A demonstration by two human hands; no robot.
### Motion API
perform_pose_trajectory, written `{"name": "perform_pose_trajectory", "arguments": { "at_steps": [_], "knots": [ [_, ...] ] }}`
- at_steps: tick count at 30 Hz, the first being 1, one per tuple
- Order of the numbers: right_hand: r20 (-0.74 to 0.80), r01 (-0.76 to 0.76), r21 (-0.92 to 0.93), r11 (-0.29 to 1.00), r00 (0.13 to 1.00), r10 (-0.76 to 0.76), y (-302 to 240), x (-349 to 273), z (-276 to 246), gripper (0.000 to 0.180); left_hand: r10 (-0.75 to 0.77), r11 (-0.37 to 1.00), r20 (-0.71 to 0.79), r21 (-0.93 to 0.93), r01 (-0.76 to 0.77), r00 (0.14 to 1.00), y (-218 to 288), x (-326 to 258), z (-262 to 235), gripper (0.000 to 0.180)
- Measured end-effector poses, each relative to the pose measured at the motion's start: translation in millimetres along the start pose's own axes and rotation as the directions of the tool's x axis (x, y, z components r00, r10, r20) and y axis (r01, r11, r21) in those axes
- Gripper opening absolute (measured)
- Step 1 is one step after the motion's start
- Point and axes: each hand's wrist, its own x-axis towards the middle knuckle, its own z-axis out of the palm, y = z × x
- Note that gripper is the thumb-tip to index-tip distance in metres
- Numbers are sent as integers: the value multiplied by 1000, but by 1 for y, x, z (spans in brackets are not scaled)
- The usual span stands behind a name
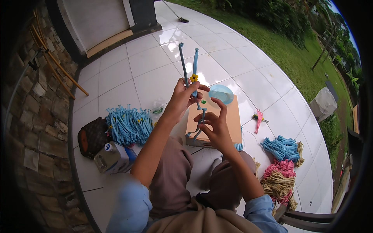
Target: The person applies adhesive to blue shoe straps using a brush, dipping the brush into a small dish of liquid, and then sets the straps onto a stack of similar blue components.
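Observation:
My left hand (179,101) is raised in front of me, its fingers closed around blue fabric straps (195,62) with small knobbed ends that point upward. A yellow flower-shaped piece (194,78) sits on one of them, just above my thumb. Lower and to the right, my right hand (217,128) pinches the hanging blue strap ends (199,126) between thumb and fingers, with its index finger raised. Under both hands is a tan box or board (227,116). On it rest a translucent blue bowl (221,94) and a small green piece (203,102).
Left are a heap of blue straps (130,126), a dark brown bag (93,137) and a metal can (112,158). Right lie scissors with a pink strap (258,120), blue bundles (281,148), and pink and beige bundles (279,176). A stone wall (35,143) borders the tiled floor.

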Motion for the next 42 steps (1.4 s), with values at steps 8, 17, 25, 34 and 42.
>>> {"name": "perform_pose_trajectory", "arguments": {
  "at_steps": [8,17,25,34,42],
  "knots": [
    [-28,-67,-216,974,998,63,19,-1,6,64,-345,829,-129,424,366,930,-41,-10,-34,35],
    [9,-25,-97,995,1000,26,40,17,21,65,320,462,85,856,-234,944,-42,-33,-54,33],
    [-33,-77,-36,996,997,76,43,51,14,76,393,-229,635,768,-599,665,-31,-46,-64,69],
    [63,-283,436,855,957,284,-11,47,-21,67,399,-382,759,648,-659,515,-4,-37,-44,54],
    [-127,38,123,992,992,-22,-27,30,-39,58,349,304,384,817,-490,855,9,-22,1,20]
  ]
}}
